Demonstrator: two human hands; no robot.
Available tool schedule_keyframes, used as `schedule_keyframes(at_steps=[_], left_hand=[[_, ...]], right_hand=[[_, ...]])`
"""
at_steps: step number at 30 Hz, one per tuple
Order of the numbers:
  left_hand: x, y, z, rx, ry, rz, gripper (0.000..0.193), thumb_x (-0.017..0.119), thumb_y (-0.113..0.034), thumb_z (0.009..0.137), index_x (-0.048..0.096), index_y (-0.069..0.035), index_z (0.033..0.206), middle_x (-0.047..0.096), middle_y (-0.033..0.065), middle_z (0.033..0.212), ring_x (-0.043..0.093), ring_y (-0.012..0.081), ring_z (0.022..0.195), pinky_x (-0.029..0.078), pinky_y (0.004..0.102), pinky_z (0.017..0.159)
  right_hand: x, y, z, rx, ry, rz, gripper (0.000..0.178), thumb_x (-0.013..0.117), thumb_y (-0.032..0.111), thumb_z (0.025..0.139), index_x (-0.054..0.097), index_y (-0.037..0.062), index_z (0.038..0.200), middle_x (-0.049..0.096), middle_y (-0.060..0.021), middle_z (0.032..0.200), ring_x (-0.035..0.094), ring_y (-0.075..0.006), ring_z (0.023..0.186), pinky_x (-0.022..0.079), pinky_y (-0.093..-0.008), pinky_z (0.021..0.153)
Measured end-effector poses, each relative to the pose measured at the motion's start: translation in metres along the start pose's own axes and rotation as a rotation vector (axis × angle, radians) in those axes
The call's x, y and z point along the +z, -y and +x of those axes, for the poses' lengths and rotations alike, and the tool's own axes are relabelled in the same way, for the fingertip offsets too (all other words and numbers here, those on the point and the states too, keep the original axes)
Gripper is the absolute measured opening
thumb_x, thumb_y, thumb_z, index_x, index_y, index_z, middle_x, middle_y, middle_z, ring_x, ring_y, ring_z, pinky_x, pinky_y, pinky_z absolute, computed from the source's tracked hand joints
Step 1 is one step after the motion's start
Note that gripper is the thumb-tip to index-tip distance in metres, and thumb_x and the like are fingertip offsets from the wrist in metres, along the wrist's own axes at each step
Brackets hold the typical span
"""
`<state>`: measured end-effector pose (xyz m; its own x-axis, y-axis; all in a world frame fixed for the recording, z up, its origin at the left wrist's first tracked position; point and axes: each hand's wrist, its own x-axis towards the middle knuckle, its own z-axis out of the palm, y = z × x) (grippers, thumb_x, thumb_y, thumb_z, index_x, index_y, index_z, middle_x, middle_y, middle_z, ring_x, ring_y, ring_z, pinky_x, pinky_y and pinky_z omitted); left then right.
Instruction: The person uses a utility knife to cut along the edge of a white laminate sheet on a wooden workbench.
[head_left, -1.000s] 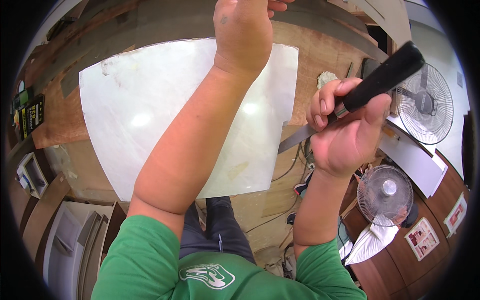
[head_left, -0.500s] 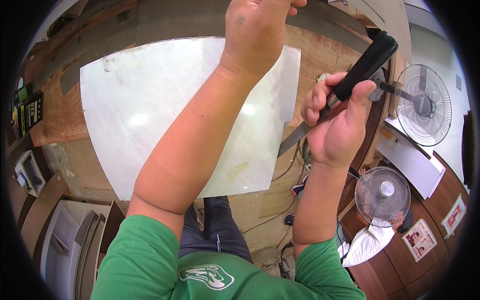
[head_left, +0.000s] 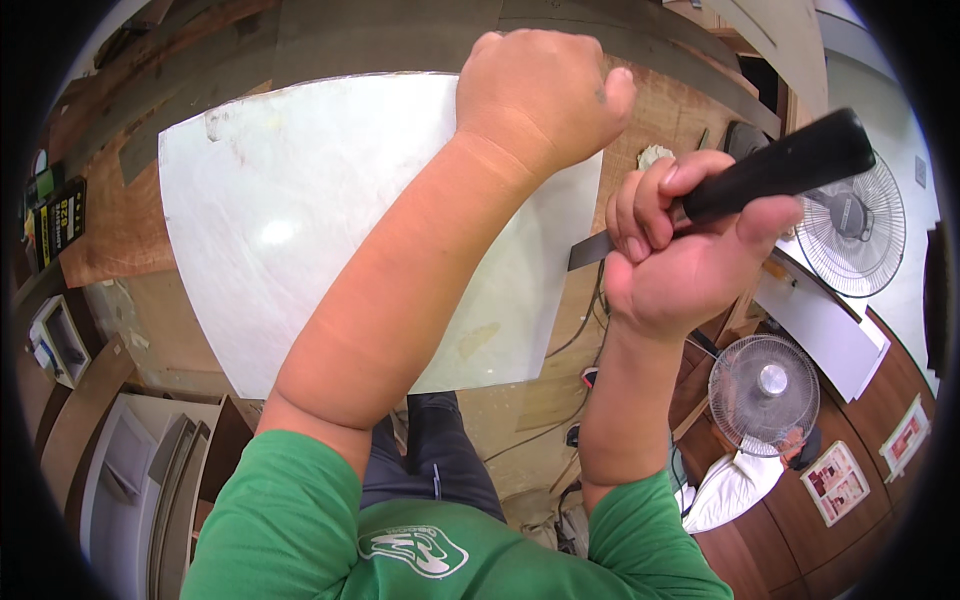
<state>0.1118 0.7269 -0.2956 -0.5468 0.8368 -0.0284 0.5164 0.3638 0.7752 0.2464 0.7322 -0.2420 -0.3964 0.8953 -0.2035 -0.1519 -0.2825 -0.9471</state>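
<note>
A large white glossy sheet (head_left: 300,230) lies flat on a wooden table, its far edge curved. Bent over its far right part is my left hand (head_left: 540,95), back upward, fist-like, with the thumb sticking out to the right. The undersides of its fingers are hidden, so I cannot see what they may hold. My right hand (head_left: 680,240) is palm up beside the sheet's right edge. Its curled fingers grip a flat file (head_left: 780,165) where the black handle meets the metal blade. The handle points up and right; the blade's visible end is at the sheet's right edge.
A crumpled pale scrap (head_left: 655,155) lies on the wooden tabletop (head_left: 110,240). Two fans (head_left: 765,390) stand at the right, with a person in white (head_left: 735,495) near the lower one. Cables (head_left: 540,435) run across the floor. A black-and-yellow container (head_left: 60,225) is at far left.
My left hand has come nearer and a little right, with its whole back now in view. My right hand and the file have moved right, the handle tilting flatter.
</note>
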Motion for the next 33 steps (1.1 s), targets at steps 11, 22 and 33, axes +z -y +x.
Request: schedule_keyframes(at_steps=[11,22,33], left_hand=[[-0.009,-0.004,0.006,-0.2,0.19,-0.049,0.04,0.053,-0.039,0.094,0.075,-0.008,0.081,0.07,0.0136,0.073,0.066,0.0359,0.07,0.055,0.043,0.067],[-0.002,0.004,0.003,-0.163,0.095,-0.1,0.042,0.053,-0.039,0.096,0.071,-0.008,0.075,0.067,0.0127,0.069,0.063,0.0363,0.066,0.053,0.0436,0.062],[-0.008,0.005,0.0,-0.169,0.139,-0.055,0.043,0.053,-0.041,0.098,0.069,-0.008,0.075,0.065,0.0135,0.068,0.062,0.0343,0.067,0.05,0.0423,0.062]], right_hand=[[-0.008,-0.027,-0.01,0.063,-0.081,-0.057,0.083,0.041,0.087,0.089,0.052,0.0042,0.083,0.039,0.0023,0.06,0.033,-0.0069,0.046,0.025,-0.0227,0.042],[-0.011,-0.045,-0.013,0.111,-0.097,-0.069,0.083,0.047,0.087,0.086,0.052,0.0038,0.084,0.041,0.0018,0.062,0.036,-0.0069,0.05,0.027,-0.0224,0.046],[0.002,-0.001,-0.011,0.025,0.002,0.004,0.082,0.043,0.085,0.09,0.053,0.0035,0.083,0.042,0.0002,0.059,0.032,-0.0087,0.044,0.026,-0.0244,0.041]])
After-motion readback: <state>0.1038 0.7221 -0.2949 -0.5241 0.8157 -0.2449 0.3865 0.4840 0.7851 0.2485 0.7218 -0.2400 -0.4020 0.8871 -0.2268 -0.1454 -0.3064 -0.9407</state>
